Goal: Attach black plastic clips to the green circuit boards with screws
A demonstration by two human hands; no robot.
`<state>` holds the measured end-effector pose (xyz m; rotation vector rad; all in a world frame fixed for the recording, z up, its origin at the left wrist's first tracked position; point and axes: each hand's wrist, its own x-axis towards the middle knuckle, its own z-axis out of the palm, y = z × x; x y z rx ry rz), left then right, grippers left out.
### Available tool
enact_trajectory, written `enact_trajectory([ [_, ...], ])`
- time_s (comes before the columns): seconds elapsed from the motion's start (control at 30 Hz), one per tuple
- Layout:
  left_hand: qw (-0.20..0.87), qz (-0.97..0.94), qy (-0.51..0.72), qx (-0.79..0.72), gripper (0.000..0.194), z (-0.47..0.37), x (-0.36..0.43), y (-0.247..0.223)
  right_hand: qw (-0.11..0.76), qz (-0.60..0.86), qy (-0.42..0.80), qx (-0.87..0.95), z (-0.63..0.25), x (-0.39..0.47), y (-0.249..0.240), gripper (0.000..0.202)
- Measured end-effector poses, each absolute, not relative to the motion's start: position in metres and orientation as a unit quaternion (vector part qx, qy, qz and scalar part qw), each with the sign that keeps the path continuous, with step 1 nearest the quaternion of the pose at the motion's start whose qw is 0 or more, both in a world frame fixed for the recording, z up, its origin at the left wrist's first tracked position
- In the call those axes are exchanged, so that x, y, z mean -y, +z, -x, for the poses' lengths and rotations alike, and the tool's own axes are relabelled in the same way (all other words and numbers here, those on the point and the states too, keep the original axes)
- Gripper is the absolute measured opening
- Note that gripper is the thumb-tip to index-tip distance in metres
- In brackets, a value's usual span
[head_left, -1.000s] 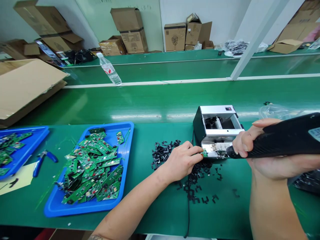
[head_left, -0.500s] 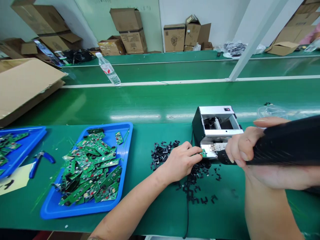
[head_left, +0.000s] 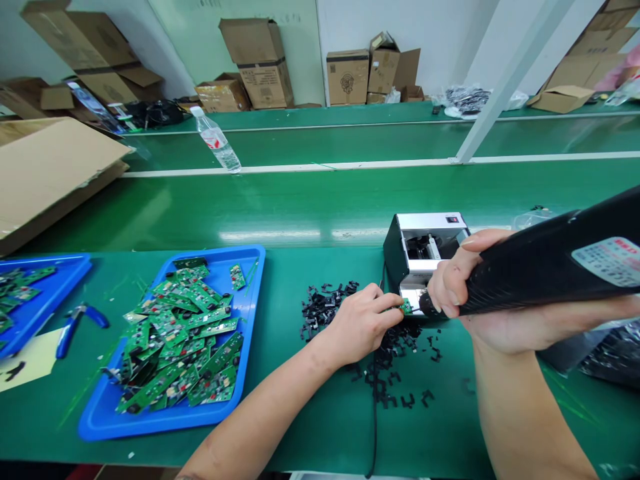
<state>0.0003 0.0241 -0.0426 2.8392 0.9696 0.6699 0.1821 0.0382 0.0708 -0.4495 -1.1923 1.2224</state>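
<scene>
My left hand (head_left: 364, 320) pinches a small green circuit board (head_left: 407, 307) at the front edge of a silver and black machine (head_left: 425, 250). In my right hand (head_left: 475, 287) is a thick black power screwdriver (head_left: 555, 260), its body pointing up to the right. The screwdriver's tip end is close to the board; whether it touches cannot be made out. Small black plastic parts (head_left: 325, 307) lie in a heap left of the machine, and more are scattered below my left hand.
A blue tray (head_left: 257, 293) heaped with green boards stands on the left, with another blue tray (head_left: 83, 270) beyond blue-handled pliers (head_left: 73, 333). A water bottle (head_left: 217, 141) leans near the rail. A black cable (head_left: 375, 427) runs toward the front edge. Dark bags (head_left: 613, 353) lie at right.
My right hand and the screwdriver have moved left toward the board, and the screwdriver's rear end has tilted up. My left hand has stayed nearly in place.
</scene>
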Motion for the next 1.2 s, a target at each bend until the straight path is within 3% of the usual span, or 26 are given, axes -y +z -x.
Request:
enact_trajectory([
  [0.83,0.040,-0.918,0.233,-0.318,0.020,-0.001,-0.024,-0.043,0.603,0.159,0.548,0.557,-0.182,-0.040,0.054,0.071],
  [0.97,0.067,-0.912,0.254,-0.315,0.021,-0.001,-0.025,-0.046,0.629,0.215,0.528,0.529,-0.193,-0.039,0.065,0.069],
  [1.07,0.151,-0.879,0.307,-0.331,0.018,0.000,-0.028,-0.047,0.667,0.305,0.483,0.479,-0.217,-0.039,0.070,0.064],
  [1.2,0.255,-0.764,0.370,-0.462,0.009,0.010,-0.045,-0.049,0.652,0.470,0.426,0.414,-0.265,-0.046,0.047,0.051],
])
